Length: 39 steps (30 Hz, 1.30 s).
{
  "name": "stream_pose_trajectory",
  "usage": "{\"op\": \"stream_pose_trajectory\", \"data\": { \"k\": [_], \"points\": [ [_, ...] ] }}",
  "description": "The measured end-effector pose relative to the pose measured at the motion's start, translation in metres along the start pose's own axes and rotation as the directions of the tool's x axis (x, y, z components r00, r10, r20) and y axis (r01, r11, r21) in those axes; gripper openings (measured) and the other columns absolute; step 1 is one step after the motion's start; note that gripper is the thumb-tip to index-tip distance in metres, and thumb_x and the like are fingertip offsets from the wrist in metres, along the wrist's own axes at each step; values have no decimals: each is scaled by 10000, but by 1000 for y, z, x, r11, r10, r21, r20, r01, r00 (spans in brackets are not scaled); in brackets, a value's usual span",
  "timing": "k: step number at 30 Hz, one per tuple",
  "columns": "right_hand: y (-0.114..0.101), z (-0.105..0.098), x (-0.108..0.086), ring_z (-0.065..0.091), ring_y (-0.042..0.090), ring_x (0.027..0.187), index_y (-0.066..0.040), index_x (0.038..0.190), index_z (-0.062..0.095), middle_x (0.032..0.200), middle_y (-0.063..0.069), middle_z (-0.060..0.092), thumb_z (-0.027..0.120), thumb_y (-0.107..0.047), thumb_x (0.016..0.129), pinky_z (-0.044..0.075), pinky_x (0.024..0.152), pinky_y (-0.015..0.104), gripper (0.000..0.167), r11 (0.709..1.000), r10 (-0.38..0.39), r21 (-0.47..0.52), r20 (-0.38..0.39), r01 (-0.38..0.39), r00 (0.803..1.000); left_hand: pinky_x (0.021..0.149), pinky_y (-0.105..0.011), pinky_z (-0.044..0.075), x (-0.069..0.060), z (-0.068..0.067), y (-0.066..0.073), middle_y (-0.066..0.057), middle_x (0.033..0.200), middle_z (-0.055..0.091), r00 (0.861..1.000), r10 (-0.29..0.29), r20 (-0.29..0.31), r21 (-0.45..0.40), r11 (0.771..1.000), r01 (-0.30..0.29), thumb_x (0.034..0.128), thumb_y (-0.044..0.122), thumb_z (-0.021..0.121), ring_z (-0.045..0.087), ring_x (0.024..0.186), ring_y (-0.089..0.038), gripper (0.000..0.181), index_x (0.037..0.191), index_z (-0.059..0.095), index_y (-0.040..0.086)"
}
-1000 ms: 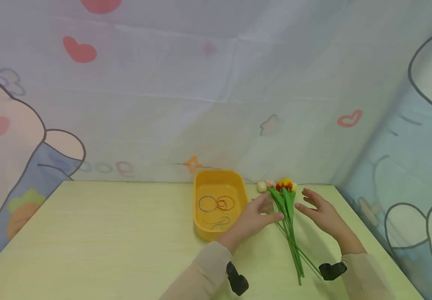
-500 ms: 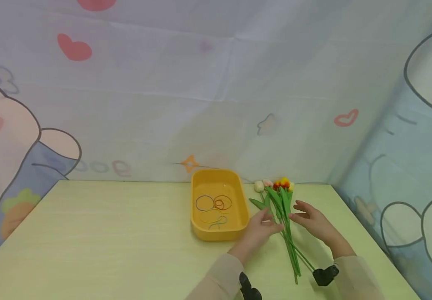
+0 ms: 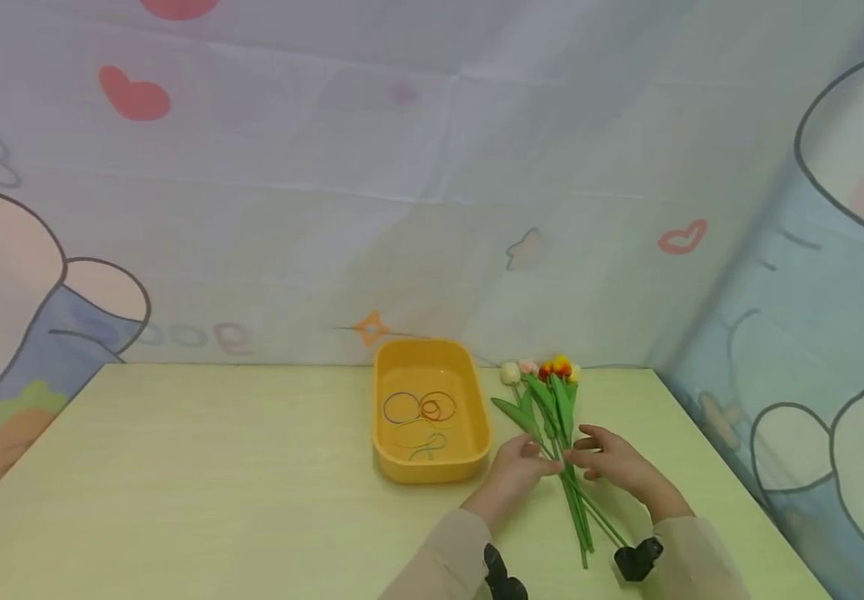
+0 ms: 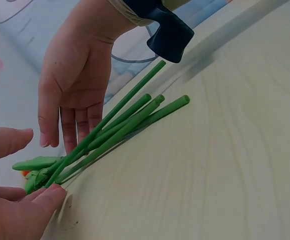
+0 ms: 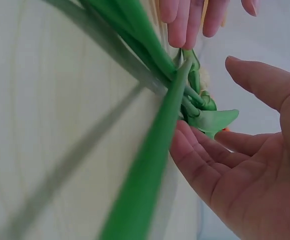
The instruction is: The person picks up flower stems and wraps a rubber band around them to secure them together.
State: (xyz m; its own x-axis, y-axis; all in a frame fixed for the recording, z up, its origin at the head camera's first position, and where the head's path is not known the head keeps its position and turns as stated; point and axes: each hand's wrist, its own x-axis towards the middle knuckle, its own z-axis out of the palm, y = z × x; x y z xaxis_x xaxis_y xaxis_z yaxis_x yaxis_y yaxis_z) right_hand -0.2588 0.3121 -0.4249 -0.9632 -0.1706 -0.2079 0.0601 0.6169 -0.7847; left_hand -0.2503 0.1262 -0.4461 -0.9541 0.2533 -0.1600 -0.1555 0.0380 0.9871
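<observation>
Bracketing the tulips, lying at three o'clock from the tub, with left hand at nine and right hand at three, both half-spread, gripping nothing, seemingly to corral crossed stems.

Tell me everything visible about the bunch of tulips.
The bunch of tulips lies on the table, blooms toward the backdrop, right of the yellow basin. It looks artificial: white, pink, yellow and red-and-yellow blooms, smooth green leaves, long crossing stems. The left hand and right hand flank the stems; firm contact is unclear.
</observation>
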Motion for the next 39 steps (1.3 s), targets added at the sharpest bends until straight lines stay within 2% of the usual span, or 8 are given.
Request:
{"op": "stream_pose_trajectory", "data": {
  "k": [6,13,15,19,24,27,31,39],
  "points": [
    [6,3,1,636,279,948,174,1418,244,1278,335,477,627,-230,939,543,806,416,734,999,-10,45,14,9,1000,1004,-479,439,4,1,-4,-188,1351,536,999,-36,24,2,999,36,829,199,750,575,1167,-345,709,1412,421,-35],
    [7,7,2,620,220,917,189,1395,277,1190,286,515,676,-162,898,555,763,372,727,998,-16,65,7,16,1000,1003,-468,442,9,0,-5,-185,1321,562,999,-9,43,72,997,5,812,124,710,543,1201,-327,588,1341,514,-41],
    [7,8,3,623,218,908,193,1392,277,1177,283,520,674,-144,897,556,758,371,719,998,-14,63,1,14,1000,1015,-481,427,10,1,-6,-190,1333,551,999,-13,48,65,998,10,806,104,702,518,1228,-343,595,1348,505,-43],
    [7,9,4,630,232,915,203,1384,283,1168,285,534,667,-120,895,555,767,386,701,998,-13,67,-6,13,1000,1003,-482,434,11,3,-5,-187,1331,552,998,-10,66,22,1000,9,802,72,700,530,1207,-329,548,1320,546,-20],
    [5,11,6,640,263,970,212,1369,308,1173,293,569,664,-99,885,554,800,386,676,996,-10,89,-4,11,1000,908,-362,491,13,5,-8,-143,1261,614,995,44,94,-57,998,-38,789,-14,684,599,1051,-195,461,1245,622,19],
    [3,11,8,643,290,990,220,1356,320,1169,304,581,654,-67,880,554,818,392,648,994,-11,107,-1,11,1000,842,-299,509,15,7,-11,-149,1250,619,991,74,111,-126,990,-60,778,-71,661,618,977,-158,501,1271,593,-12],
    [3,11,9,640,314,1003,228,1339,340,1156,316,588,614,-30,893,549,835,406,583,993,-16,116,2,15,1000,795,-287,530,18,10,-14,-157,1245,614,989,90,120,-196,978,-65,769,-120,639,637,954,-165,558,1313,547,-30],
    [7,14,10,640,279,1016,222,1319,383,1177,301,592,594,-58,921,542,852,405,530,987,37,154,-8,-36,999,774,-301,553,18,14,-17,-142,1169,650,994,79,69,-180,981,-66,793,-99,674,651,917,-167,500,1277,578,-22]
  ]
}}
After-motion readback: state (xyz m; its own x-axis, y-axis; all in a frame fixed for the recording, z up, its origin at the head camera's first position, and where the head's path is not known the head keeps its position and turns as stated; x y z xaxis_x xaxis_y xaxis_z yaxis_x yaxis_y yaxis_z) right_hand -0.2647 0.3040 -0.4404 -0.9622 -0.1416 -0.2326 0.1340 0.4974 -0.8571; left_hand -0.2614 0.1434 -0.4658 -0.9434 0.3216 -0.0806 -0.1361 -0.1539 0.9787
